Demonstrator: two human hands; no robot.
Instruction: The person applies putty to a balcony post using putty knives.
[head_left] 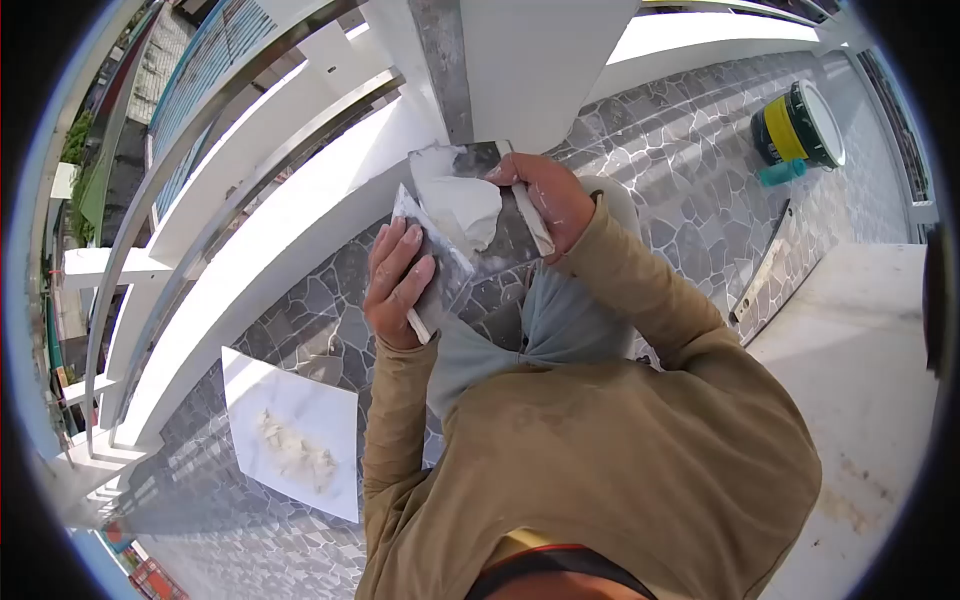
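Observation:
In my left hand (395, 280) is a broad putty knife (440, 262), its flat blade slanting across with a pale strip at the near edge. My right hand (550, 200) grips a second, wider putty knife (515, 235) by the pale strip along its right side. A thick lump of white putty (460, 208) sits on that wider blade. The left blade's edge lies against or very close to the putty; exact contact is hard to tell. Both hands are closed around their tools, above my knees.
A white post (530, 70) rises just ahead, beside a low white curved wall with a railing (200, 150). On the stone-patterned floor stand a dark bucket with a yellow band (785, 130), a teal cup (782, 173), a long level-like bar (765, 265) and a white sheet (290, 400) with beige crumbs.

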